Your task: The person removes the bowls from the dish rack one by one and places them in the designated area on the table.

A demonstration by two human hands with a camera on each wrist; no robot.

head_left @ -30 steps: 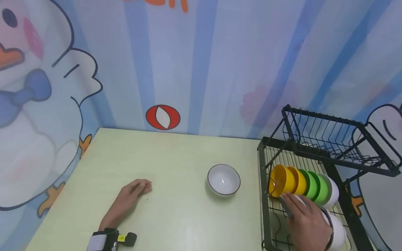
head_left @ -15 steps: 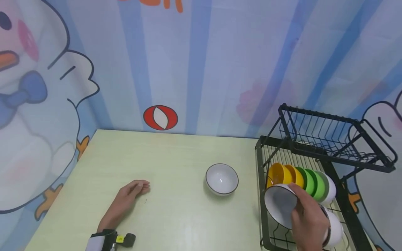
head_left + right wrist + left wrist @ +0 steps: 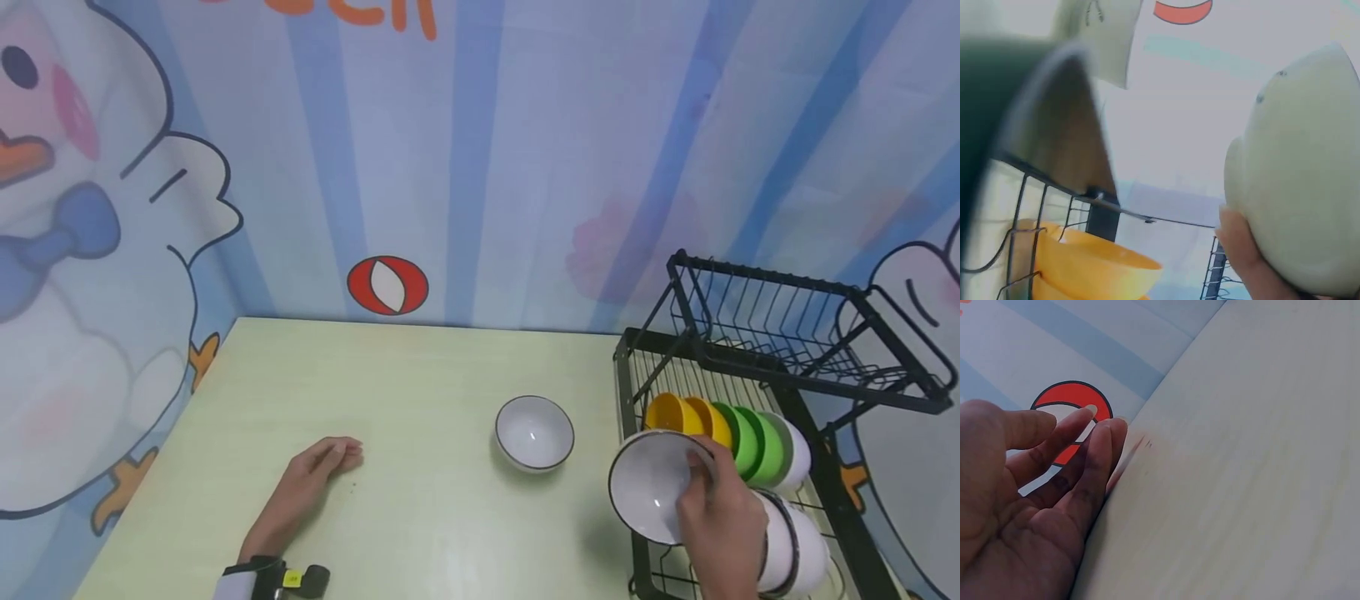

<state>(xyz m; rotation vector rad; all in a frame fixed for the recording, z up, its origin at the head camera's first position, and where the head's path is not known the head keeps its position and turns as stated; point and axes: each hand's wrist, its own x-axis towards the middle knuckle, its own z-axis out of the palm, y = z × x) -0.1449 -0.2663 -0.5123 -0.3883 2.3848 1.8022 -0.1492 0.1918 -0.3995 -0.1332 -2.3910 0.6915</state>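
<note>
My right hand pinches the rim of a white bowl with a dark edge, thumb inside it. That bowl is tilted, its opening toward the left, above the left side of the black dish rack. The right wrist view shows the bowl's pale outside with a finger against it. A second white bowl stands upright on the table, left of the rack. At the left, my left hand rests on the table with nothing in it, its fingers loosely bent in the left wrist view.
Yellow bowls, green bowls and a white one stand on edge in the rack. More white bowls sit near its front right. The rack's upper wire tier overhangs the back. A patterned curtain hangs behind the table.
My right hand has lifted the white bowl from among the rack's front bowls and carried it up and left, turning its inside into view. The left hand has stayed put.
</note>
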